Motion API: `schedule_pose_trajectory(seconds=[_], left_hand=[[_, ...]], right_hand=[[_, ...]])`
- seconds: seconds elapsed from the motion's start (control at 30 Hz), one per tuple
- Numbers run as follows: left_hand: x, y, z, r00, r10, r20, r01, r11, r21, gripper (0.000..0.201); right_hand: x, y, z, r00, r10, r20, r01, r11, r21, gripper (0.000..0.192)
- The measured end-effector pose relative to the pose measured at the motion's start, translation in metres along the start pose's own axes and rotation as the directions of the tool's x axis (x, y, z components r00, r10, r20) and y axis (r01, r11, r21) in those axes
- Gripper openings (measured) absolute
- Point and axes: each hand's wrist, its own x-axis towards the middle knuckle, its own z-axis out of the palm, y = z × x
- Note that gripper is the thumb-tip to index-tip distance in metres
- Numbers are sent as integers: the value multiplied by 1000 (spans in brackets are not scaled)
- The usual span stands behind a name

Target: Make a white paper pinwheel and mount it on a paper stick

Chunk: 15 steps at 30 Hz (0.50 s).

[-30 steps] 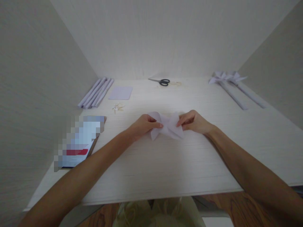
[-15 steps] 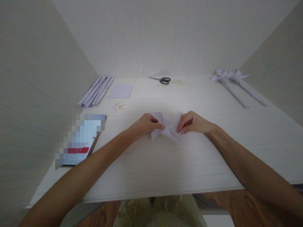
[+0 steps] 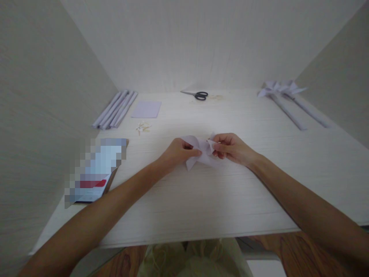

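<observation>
A pale lilac paper pinwheel head is held just above the middle of the table, its corners curled and partly bent inward. My left hand pinches its left side, with the thumb lying over the paper near the centre. On the other side, my right hand is closed on a corner of the same paper, which is curled toward the middle. The fingertips of both hands are partly hidden by the paper.
Rolled paper sticks, square lilac sheets and small pale pieces lie left. Scissors rest at the back wall. Two finished pinwheels on sticks lie at right. A phone is beside my left forearm.
My right hand has shifted slightly up and left, bringing a paper corner toward the centre. My left hand keeps its pinch in nearly the same place.
</observation>
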Motion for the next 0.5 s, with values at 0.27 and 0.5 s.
schedule_pose_trajectory(seconds=[0.27,0.5], left_hand=[[0,-1,0,1000,20,1,-20,1000,-3,12],[0,-1,2,1000,10,2,-10,1000,-7,12]], right_hand=[[-2,-3,6,999,-40,-32,42,998,40,21],[-1,-1,9,999,-38,-19,36,995,-95,14]])
